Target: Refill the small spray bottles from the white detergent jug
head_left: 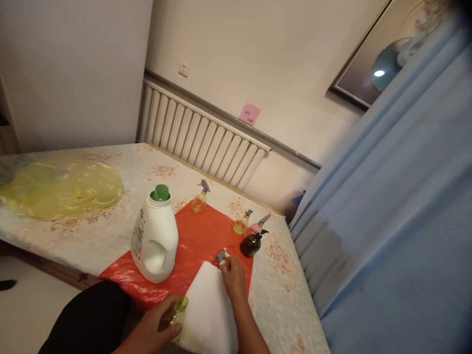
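My left hand (pixel 155 324) is wrapped round a yellow-green see-through bottle (pixel 180 314) with an uncovered neck, low in the view. In my right hand (pixel 234 278) is a grey spray nozzle (pixel 221 255), pinched between the fingers above the red plastic sheet (pixel 201 236). Between my hands lies a white sheet or cloth (pixel 208 309). A big white jug (pixel 158 236) with a handle stands to the left on the red sheet, a green cup or funnel (pixel 161 192) in its mouth.
Spray bottles stand farther back: an orange one (pixel 199 202), a yellow one (pixel 241 224) and a pink one (pixel 255 228). Beside them is a dark pump bottle (pixel 251 244). A yellow plastic bag (pixel 62 184) lies left on the flowered cover (pixel 136 162). A blue curtain (pixel 387 196) hangs at right.
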{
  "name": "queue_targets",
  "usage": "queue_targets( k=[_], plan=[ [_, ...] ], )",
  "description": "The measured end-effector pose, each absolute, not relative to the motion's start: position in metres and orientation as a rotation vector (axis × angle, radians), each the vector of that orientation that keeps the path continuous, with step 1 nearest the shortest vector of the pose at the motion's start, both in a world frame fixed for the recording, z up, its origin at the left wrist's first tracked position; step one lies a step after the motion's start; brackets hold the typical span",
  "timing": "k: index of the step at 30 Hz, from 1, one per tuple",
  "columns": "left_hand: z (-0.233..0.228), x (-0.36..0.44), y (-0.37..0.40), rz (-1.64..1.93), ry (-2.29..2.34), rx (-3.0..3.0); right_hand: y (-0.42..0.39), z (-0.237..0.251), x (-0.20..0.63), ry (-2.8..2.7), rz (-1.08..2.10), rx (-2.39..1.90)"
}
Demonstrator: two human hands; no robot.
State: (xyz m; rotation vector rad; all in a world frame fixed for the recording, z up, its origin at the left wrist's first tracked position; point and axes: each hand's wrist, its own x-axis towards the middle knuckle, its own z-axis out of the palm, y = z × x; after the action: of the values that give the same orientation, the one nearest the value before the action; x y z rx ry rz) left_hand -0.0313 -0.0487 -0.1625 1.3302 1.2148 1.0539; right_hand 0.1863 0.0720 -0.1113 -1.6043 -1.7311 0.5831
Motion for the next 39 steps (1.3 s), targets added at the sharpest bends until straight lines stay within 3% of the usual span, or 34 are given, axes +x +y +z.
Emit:
queue_targets(
  k=[10, 19, 28, 39],
  plan=[
    [-0.156, -0.026, -0.051, 1.07, 1.184, 1.44, -0.021, -0.104, 0.136, -1.549, 1.327, -1.211],
    [-0.16, -0.02, -0.055, 0.995, 1.228, 1.551, -0.041, -0.097, 0.138, -1.877, 0.911, -1.363],
    [-0.153, -0.021, -0.058, 0.946, 1.215, 1.572, -0.045, -0.096, 0.136, -1.871, 0.89, -1.389],
    [-0.179, -0.029, -0.061, 0.9, 1.137, 1.609, -0.046, -0.087, 0.136, -1.887, 0.885, -1.378]
  ],
)
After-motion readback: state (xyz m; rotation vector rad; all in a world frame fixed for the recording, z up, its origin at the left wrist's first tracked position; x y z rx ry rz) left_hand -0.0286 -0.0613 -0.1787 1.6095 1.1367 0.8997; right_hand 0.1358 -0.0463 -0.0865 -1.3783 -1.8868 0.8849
